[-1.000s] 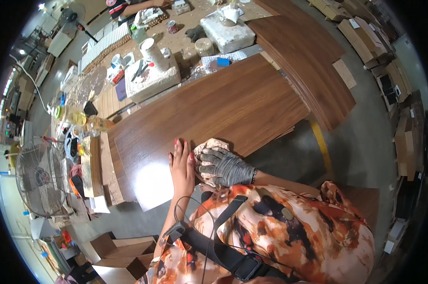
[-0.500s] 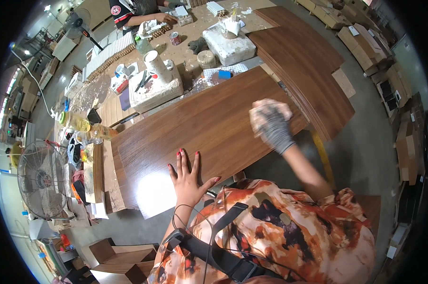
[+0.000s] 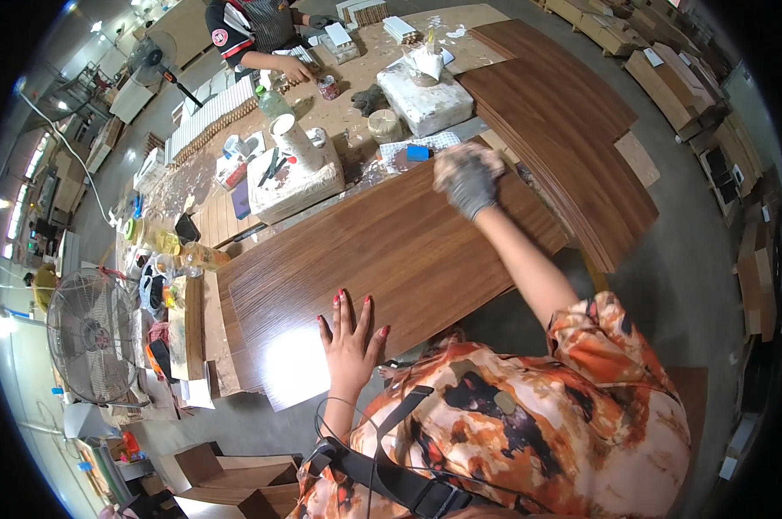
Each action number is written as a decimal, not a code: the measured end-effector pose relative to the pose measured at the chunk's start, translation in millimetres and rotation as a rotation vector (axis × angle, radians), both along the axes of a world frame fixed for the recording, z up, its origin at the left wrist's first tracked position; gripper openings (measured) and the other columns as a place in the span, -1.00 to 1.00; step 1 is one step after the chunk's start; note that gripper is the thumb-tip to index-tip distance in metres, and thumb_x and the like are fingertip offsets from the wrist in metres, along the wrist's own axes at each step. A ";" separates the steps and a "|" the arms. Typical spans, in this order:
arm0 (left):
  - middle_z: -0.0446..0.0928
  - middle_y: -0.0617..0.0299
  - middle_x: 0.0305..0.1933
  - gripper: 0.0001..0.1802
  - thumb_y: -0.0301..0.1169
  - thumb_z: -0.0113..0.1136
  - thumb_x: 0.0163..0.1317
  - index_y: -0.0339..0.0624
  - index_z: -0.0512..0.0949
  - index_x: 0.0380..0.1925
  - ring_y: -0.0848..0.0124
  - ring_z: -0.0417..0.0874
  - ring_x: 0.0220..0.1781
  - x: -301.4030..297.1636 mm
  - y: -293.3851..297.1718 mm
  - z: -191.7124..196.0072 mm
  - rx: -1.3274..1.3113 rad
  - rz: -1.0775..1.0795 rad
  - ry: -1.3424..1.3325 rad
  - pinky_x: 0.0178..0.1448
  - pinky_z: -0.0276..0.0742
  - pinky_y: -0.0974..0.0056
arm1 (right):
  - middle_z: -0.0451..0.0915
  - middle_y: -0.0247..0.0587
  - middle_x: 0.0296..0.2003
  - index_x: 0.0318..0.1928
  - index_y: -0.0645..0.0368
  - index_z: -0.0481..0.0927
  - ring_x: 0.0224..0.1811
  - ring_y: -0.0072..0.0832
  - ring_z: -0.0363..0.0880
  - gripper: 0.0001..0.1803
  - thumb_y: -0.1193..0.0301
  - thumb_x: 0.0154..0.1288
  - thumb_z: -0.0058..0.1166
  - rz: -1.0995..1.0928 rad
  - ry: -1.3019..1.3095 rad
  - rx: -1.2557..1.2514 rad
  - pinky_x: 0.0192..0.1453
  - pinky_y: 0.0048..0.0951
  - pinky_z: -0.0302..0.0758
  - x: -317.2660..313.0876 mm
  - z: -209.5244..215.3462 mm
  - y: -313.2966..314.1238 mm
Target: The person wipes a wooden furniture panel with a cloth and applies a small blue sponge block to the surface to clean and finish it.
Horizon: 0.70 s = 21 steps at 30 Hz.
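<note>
Two hands are working over one brown wood-grain panel [image 3: 365,251], which is lying slantwise along the near side of the tabletop [image 3: 329,111], with another brown board's edge showing beneath its left end. We are seeing the right hand [image 3: 471,195], in a grey glove, reaching to the panel's far edge toward the right end; its fingers are clutching a pale, crumpled cloth [image 3: 447,164], near a small blue block [image 3: 418,153]. The bare left hand [image 3: 349,346] is resting flat by the near edge, its fingers spreading apart and gripping nothing.

Progress: we are judging the wiping to be under way and not finished, since the cloth is sitting under the glove at the panel. The middle and left stretches are lying uncovered, but we are finding no visible line between wiped and unwiped surface, so the share done is escaping us. We are treating the bright glare [image 3: 294,363] at the near left corner as reflection, not as a sign of cleaning. Similar stacked panels [image 3: 573,156] are lying beside the right end; whether those are finished or waiting, we are not managing to tell
</note>
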State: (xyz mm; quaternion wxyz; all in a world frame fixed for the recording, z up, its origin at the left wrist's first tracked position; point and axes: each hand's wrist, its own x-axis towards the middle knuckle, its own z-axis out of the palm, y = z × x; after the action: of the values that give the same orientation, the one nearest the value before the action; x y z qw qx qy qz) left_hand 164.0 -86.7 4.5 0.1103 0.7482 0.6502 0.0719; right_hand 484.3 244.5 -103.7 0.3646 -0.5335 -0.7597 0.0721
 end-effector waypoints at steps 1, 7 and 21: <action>-0.06 -0.05 0.75 -0.30 0.13 -0.08 0.55 0.25 0.23 0.61 0.04 -0.05 0.76 1.2 1.1 -1.0 -0.004 0.006 -0.004 0.72 -0.34 -0.22 | 0.53 -0.10 0.06 0.07 0.07 0.57 0.14 -0.25 0.48 -0.56 0.04 0.54 -0.20 0.161 0.015 -0.041 0.16 -0.20 0.47 -23.6 -4.3 -4.2; -0.04 0.04 0.75 -0.40 -0.01 -0.18 0.62 0.23 0.26 0.60 0.11 -0.04 0.77 -0.5 -4.3 -3.0 0.008 0.044 0.052 0.71 -0.33 -0.25 | 0.54 0.03 0.15 0.01 0.05 0.61 0.24 -0.06 0.50 -0.64 0.09 0.42 0.00 0.090 -0.295 -0.003 0.38 -0.08 0.45 -40.5 41.7 -5.1; -0.01 0.05 0.74 -0.42 -0.10 -0.19 0.63 0.25 0.25 0.61 0.11 -0.02 0.76 -4.4 -9.3 -13.3 0.006 0.082 0.067 0.71 -0.30 -0.26 | 0.35 0.03 0.45 0.40 0.00 0.46 0.51 0.01 0.28 -0.37 0.04 0.41 0.11 0.016 -0.405 -0.266 0.60 0.10 0.16 -24.4 73.3 -57.2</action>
State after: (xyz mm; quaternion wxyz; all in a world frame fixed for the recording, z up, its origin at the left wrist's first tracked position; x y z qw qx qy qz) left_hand 159.6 -96.0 -8.8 0.0830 0.7232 0.6836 0.0531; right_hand 459.9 187.4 -30.4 0.1307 -0.5742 -0.8055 0.0658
